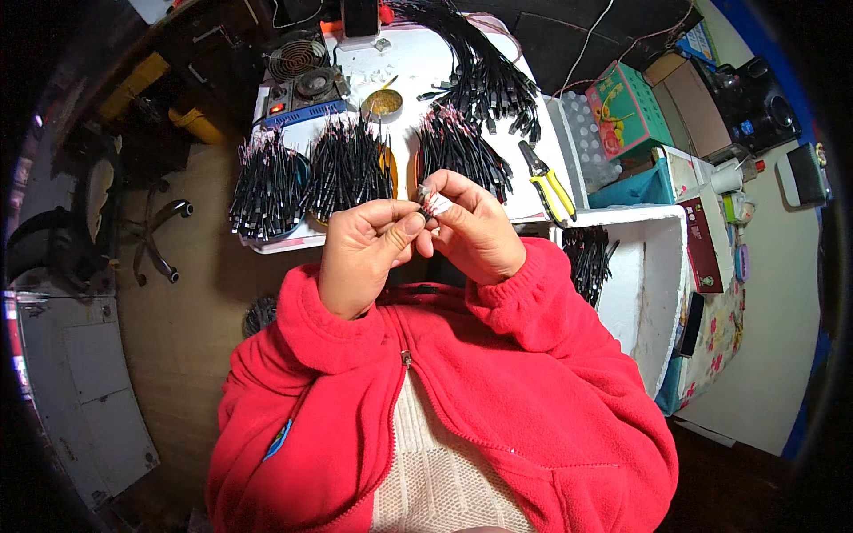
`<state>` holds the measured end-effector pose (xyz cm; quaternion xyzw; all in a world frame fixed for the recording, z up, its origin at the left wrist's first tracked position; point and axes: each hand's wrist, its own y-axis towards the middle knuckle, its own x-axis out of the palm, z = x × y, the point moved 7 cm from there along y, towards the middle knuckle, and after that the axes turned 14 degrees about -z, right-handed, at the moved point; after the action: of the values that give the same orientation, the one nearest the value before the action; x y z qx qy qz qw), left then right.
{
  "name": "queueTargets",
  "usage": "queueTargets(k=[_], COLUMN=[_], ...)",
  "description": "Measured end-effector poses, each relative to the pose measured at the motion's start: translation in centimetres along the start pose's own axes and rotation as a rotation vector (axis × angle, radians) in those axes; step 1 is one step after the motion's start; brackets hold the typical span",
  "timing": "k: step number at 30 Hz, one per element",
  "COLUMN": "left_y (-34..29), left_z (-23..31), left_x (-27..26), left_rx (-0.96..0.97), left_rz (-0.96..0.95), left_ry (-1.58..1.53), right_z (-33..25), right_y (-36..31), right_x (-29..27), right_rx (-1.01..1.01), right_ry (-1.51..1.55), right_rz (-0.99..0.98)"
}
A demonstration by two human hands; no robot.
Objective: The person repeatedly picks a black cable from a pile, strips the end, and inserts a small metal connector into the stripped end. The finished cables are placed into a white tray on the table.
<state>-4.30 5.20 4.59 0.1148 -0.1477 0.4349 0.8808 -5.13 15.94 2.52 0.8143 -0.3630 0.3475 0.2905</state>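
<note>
The left hand (364, 249) has thumb and forefinger pressed together on a small dark piece (425, 214), while the fingers of the right hand (480, 233) pinch a pale bit with reddish strands (437, 203) right against it; whether the two are joined cannot be told, since the fingertips cover most of both. They are held up in front of the person's chest, by the near edge of the white surface (410, 69). With so little to grip, a slip of either thumb could probably drop the piece out of sight below that edge, and a hard twist or tug might snap the thin strands. Just beyond the hands stands the right cable bunch (462, 151), its pinkish ends upward; a knuckle or sleeve catching them could bend or pull some out. The middle cable bunch (348, 169) and left cable bunch (269, 188) stand beside it, close enough to tangle. To the right lie yellow-handled pliers (553, 188), near the edge, where an elbow might knock them off. Farther back are a round tin (382, 105) and a device with a red light (306, 105); if that is hot, a straying cable could scorch.
</note>
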Motion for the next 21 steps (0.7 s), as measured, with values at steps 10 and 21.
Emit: queueTargets(k=[10, 21], left_y=[0.2, -1.3], left_z=[0.4, 0.3], left_x=[-0.9, -0.5], left_rx=[-0.047, -0.175], left_rz=[0.038, -0.068], left_ry=[0.205, 0.147], right_z=[-4.4, -6.3], right_y=[0.1, -3.1], right_x=[0.9, -0.2], right_rx=[0.017, -0.178], right_ry=[-1.131, -0.91], right_rz=[0.064, 0.407])
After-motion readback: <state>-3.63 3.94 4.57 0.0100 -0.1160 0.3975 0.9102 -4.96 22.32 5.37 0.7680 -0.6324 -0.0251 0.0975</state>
